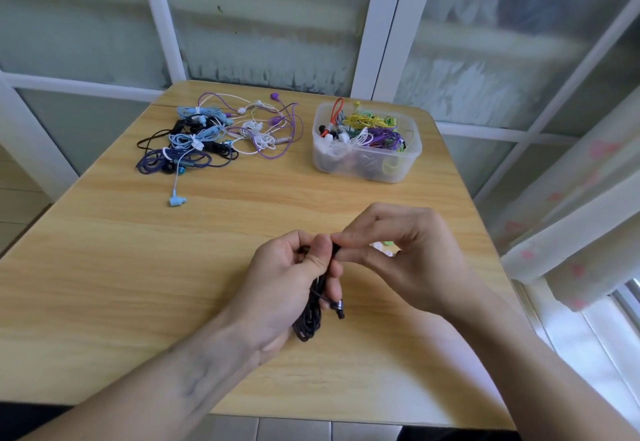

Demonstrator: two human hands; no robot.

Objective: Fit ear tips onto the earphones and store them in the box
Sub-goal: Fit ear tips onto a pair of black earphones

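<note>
Left hand [291, 277] had its fingers wrapped round a black earphone [313, 312] bundle over the table [104, 267], near the front edge. Right hand [398, 250] fingers pinched narrow at the bud's top end, tip too small to make out. Box [367, 166] sat far right, loose earphones [214, 135] far left.

No words, numbers or brand marks can be read anywhere. The clear plastic box [367, 160] bears no legible label. The earphones [214, 135] heaped on the worktop [104, 267] show no readable print.
</note>
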